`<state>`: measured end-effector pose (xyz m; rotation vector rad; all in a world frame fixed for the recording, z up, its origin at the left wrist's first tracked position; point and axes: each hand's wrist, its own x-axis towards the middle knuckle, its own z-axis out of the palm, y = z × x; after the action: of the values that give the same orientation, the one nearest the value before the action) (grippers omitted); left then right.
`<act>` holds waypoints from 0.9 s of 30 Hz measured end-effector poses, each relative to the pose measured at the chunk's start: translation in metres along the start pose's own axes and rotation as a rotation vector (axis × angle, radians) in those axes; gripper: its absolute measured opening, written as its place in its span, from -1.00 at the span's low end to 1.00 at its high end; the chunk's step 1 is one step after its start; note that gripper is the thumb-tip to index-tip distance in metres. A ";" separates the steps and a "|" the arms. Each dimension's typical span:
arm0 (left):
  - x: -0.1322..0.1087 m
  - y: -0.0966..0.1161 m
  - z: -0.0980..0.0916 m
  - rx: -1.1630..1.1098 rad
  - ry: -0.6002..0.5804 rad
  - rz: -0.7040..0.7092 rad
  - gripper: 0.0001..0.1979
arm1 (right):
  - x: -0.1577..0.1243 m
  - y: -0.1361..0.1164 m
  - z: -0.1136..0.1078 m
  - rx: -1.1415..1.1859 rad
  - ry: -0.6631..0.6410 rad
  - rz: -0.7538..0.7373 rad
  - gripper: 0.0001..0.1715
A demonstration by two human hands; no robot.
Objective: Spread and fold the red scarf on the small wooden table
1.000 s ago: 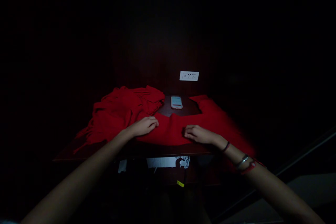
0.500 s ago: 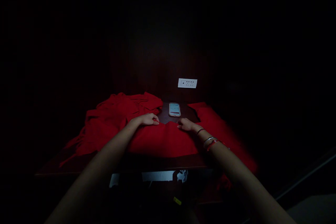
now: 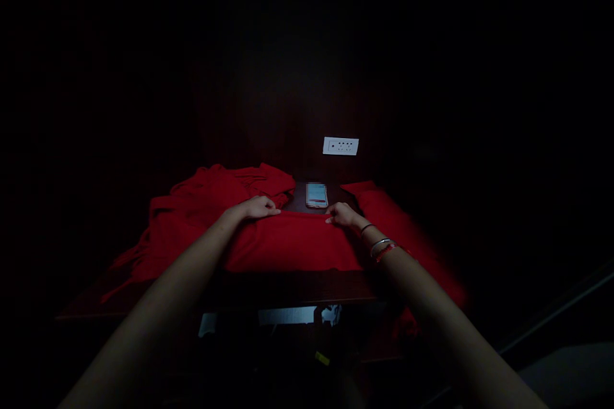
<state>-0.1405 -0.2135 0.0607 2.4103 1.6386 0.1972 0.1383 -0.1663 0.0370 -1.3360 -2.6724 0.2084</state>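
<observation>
A long red cloth [image 3: 288,246] lies across a dark table [image 3: 288,287] in a very dim room. My left hand [image 3: 256,208] rests on the cloth's far edge, fingers curled and pinching the fabric. My right hand [image 3: 341,214], with bracelets at the wrist, pinches the same far edge a little to the right. Between the two hands the cloth's edge runs straight and taut. More of the cloth is bunched in a heap [image 3: 201,204] at the left and trails off the table at the right [image 3: 422,249].
A phone [image 3: 316,195] with a lit screen lies on the table just beyond my hands. A white socket plate [image 3: 340,146] sits on the dark wall behind. Pale objects [image 3: 288,316] show below the table's front edge. Everything else is in darkness.
Both hands have moved away from me across the cloth to its far edge. The edge, sagging in the middle before, is now pulled straight between them.
</observation>
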 end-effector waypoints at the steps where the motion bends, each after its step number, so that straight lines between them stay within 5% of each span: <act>1: 0.000 -0.001 -0.001 0.048 0.005 -0.019 -0.72 | 0.001 0.000 0.000 -0.009 0.006 0.009 -0.80; 6: -0.007 0.010 0.004 0.173 0.153 -0.075 -0.70 | -0.009 -0.010 0.011 -0.062 0.098 0.011 -0.48; 10: -0.036 0.037 0.031 0.252 0.403 0.154 -0.62 | -0.046 -0.029 0.021 -0.013 0.295 -0.103 -0.40; 13: -0.069 0.051 0.061 0.215 0.257 0.382 -0.61 | -0.083 -0.038 0.027 0.068 0.220 -0.264 -0.45; 17: -0.097 0.049 0.087 0.102 0.065 0.426 -0.59 | -0.116 -0.036 0.038 0.026 0.029 -0.283 -0.46; 22: -0.100 0.046 0.084 0.014 0.149 0.413 -0.68 | -0.116 -0.034 0.038 0.008 -0.031 -0.247 -0.46; 27: -0.106 0.059 0.072 0.083 0.193 0.413 -0.74 | -0.109 -0.059 0.028 0.066 0.111 -0.346 -0.53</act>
<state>-0.1101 -0.3408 0.0071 2.8491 1.2140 0.4488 0.1516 -0.2900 0.0135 -0.8220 -2.7187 0.1735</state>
